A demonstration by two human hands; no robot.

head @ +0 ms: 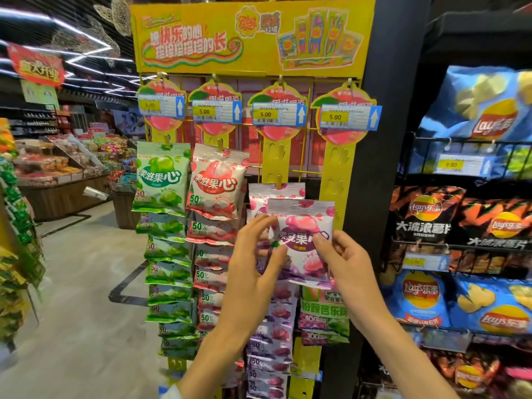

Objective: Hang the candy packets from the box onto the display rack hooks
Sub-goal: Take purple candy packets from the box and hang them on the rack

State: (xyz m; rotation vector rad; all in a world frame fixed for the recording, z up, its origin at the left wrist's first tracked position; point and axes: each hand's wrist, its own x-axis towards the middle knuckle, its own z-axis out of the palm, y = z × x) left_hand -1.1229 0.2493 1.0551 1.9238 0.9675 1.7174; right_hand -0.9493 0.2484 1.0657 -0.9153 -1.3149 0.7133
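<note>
A pink and purple candy packet (302, 226) is held up in front of the yellow display rack (253, 36). My right hand (342, 260) pinches its right side with thumb and fingers. My left hand (259, 260) pinches its left edge with thumb and fingers. The packet sits between the third hanging strip (276, 156) and the fourth strip (336, 168), just below another purple packet (259, 194) hung on the third strip. Green packets (161, 180) fill the first strip, red ones (216, 185) the second. The box is out of view.
Chip bags (478, 105) fill black wire shelves on the right, past a black post (385, 139). Blue price tags (276, 113) hang across the rack's top. A shop aisle with produce bins (57, 168) opens to the left. More snacks hang at the far left edge.
</note>
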